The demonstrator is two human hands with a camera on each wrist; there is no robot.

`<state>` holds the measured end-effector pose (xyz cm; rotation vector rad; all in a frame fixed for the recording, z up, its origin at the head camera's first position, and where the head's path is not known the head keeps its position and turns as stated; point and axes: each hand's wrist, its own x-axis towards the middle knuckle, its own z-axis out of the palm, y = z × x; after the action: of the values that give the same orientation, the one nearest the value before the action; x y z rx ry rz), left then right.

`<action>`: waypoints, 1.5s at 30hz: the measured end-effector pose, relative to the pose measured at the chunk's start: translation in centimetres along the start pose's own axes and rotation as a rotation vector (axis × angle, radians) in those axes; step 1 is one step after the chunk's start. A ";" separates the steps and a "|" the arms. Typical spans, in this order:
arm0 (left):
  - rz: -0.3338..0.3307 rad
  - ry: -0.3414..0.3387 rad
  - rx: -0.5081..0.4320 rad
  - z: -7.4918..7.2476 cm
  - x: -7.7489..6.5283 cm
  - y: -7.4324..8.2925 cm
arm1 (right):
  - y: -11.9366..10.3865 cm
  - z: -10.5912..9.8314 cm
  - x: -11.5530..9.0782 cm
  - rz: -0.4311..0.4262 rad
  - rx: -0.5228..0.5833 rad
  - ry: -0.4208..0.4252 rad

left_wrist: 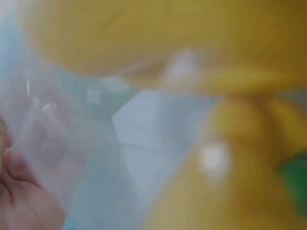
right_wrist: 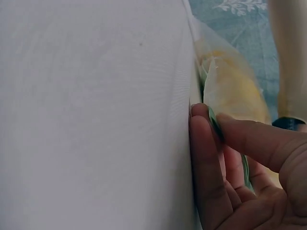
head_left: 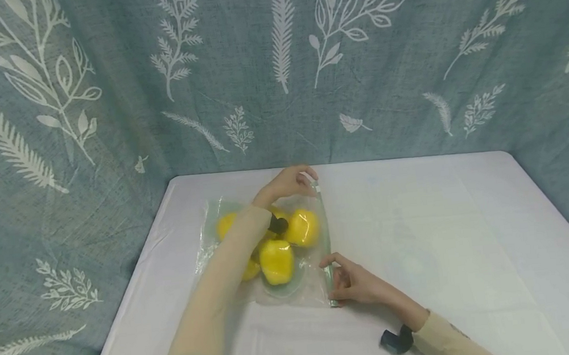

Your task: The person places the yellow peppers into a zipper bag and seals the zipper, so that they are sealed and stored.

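Note:
A clear zip-top bag (head_left: 316,289) lies flat on the table with several yellow bell peppers (head_left: 277,261) inside. Its green zip edge (head_left: 327,247) runs along the right side. My left hand (head_left: 290,182) reaches across the bag and pinches the far end of that edge. At the near end, my right hand (head_left: 358,282) grips the zip edge. The right wrist view shows the green strip (right_wrist: 214,122) between thumb and fingers. Close up in the left wrist view are blurred peppers (left_wrist: 240,143), one with a green stem, and part of the left palm (left_wrist: 29,206).
The table (head_left: 423,232) has a white cover. A blue-green curtain with white leaf prints (head_left: 252,60) hangs behind it and at both sides. Dark wrist straps (head_left: 397,340) sit over the beige sleeves (head_left: 214,298).

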<state>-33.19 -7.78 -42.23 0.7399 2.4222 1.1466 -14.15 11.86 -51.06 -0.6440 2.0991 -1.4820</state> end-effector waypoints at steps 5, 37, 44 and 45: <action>-0.014 0.044 -0.023 -0.3 0.0 0.6 | -0.2 -0.4 -0.3 -0.006 -0.052 -0.009; 0.118 0.074 -0.178 2.0 -0.1 -0.3 | 1.0 -3.7 0.3 -0.020 -0.013 -0.050; 0.119 0.065 -0.172 2.0 -0.1 -0.3 | 1.1 -4.4 0.9 -0.016 -0.034 -0.001; 0.121 0.065 -0.174 2.0 -0.1 -0.3 | 1.0 -4.5 1.0 -0.015 -0.033 0.002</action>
<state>-32.18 -6.76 -43.72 0.8142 2.3180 1.4287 -17.83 14.80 -50.79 -0.6718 2.1284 -1.4591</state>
